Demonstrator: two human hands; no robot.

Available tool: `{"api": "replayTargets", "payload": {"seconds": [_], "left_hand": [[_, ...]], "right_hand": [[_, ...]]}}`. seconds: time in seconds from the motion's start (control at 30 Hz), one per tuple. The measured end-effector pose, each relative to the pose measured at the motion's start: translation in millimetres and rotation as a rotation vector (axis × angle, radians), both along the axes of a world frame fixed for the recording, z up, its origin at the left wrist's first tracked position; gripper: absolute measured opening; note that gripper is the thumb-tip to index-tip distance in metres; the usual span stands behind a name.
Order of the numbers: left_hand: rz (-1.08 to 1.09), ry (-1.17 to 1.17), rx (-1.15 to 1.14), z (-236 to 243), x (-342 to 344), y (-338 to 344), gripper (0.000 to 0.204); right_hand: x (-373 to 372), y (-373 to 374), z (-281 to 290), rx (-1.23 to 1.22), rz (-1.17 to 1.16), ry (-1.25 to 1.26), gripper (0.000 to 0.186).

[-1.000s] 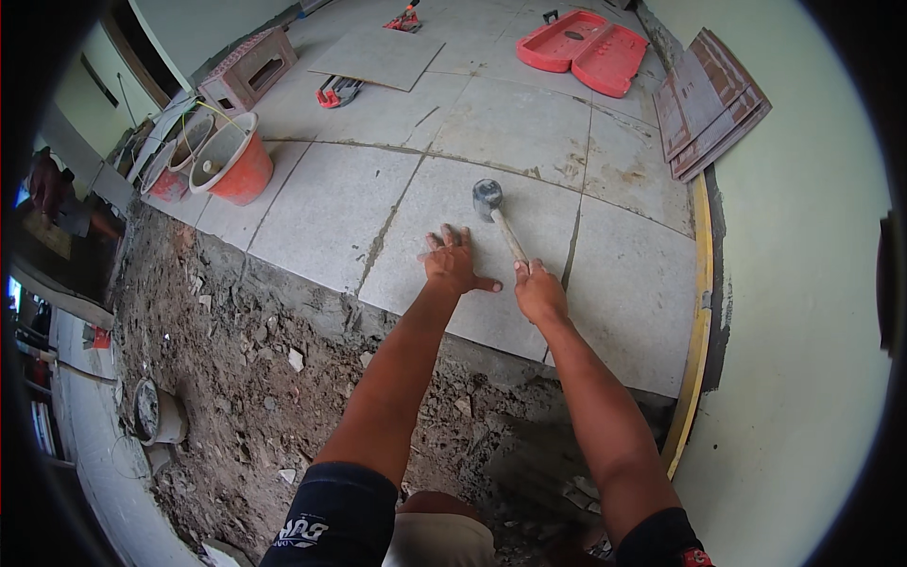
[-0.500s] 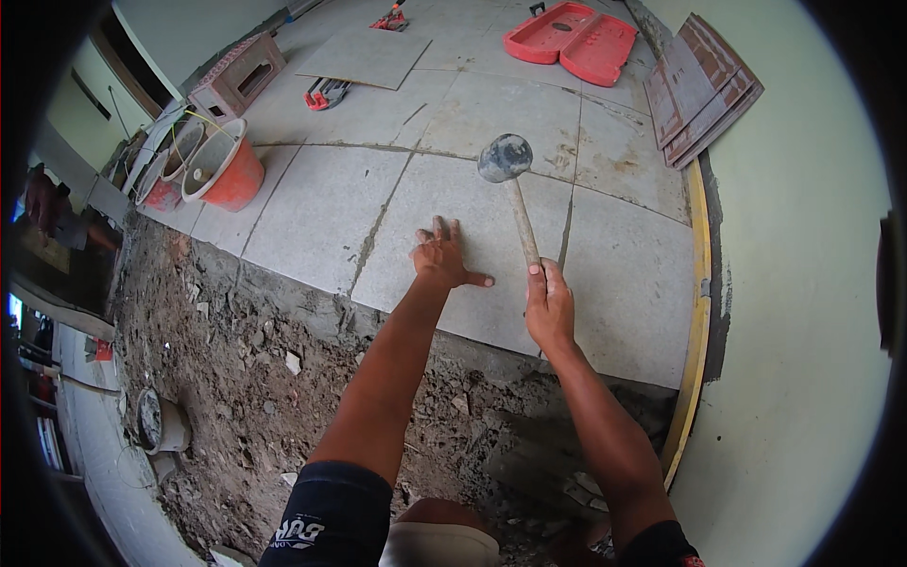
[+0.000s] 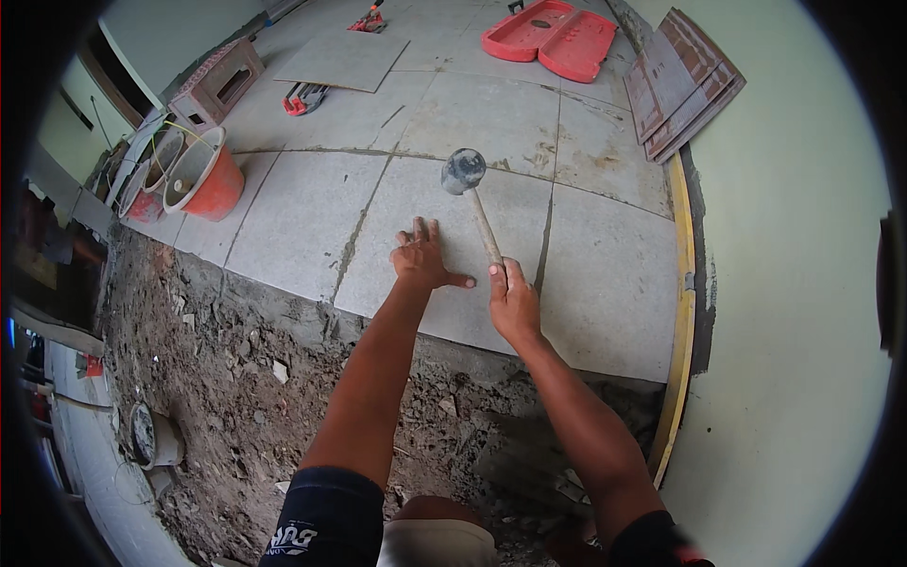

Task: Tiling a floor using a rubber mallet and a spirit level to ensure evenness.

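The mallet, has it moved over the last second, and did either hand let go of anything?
The rubber mallet has swung up: a second ago its head rested on the grey floor tile, now it is raised above it. The right hand kept its grip on the wooden handle throughout. The left hand stayed flat on the same tile, fingers spread. The orange buckets did not move.

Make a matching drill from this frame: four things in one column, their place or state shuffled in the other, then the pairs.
Things:
1. left hand
2. rubber mallet
3. orange bucket
4. red case

Places or states:
A. lying open at the far end of the floor
B. pressed flat on a grey tile
C. gripped by the right hand
D. standing at the left edge of the tiles

Pairs: 1-B, 2-C, 3-D, 4-A
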State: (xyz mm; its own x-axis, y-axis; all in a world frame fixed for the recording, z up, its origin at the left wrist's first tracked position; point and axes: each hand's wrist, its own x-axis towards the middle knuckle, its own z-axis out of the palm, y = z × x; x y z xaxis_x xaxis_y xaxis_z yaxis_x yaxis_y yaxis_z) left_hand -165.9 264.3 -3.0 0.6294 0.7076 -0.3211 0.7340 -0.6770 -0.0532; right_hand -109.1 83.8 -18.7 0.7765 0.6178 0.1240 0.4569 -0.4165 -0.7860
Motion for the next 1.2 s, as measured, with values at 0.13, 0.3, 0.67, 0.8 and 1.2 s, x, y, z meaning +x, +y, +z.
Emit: {"api": "replayTargets", "payload": {"seconds": [0.13, 0.3, 0.67, 0.8, 1.2], "left_hand": [[-0.008, -0.016, -0.025, 3, -4, 2, 0.157], [-0.017, 0.044, -0.052, 1, 6, 3, 0.16], [-0.004, -0.038, -0.072, -3, -4, -1, 0.159], [0.0, -0.057, -0.057, -10, -5, -2, 0.159], [-0.018, -0.074, -0.063, -10, -9, 8, 0.146]], "right_hand": [[-13, -24, -9, -0.007, -0.002, 0.122, 0.034], [-17, -49, -6, 0.031, 0.014, 0.112, 0.034], [-11, -12, 19, 0.109, 0.046, -0.067, 0.034], [12, 7, -5, -0.301, 0.094, -0.102, 0.033], [9, 67, 15, 0.08, 0.033, -0.171, 0.03]]}}
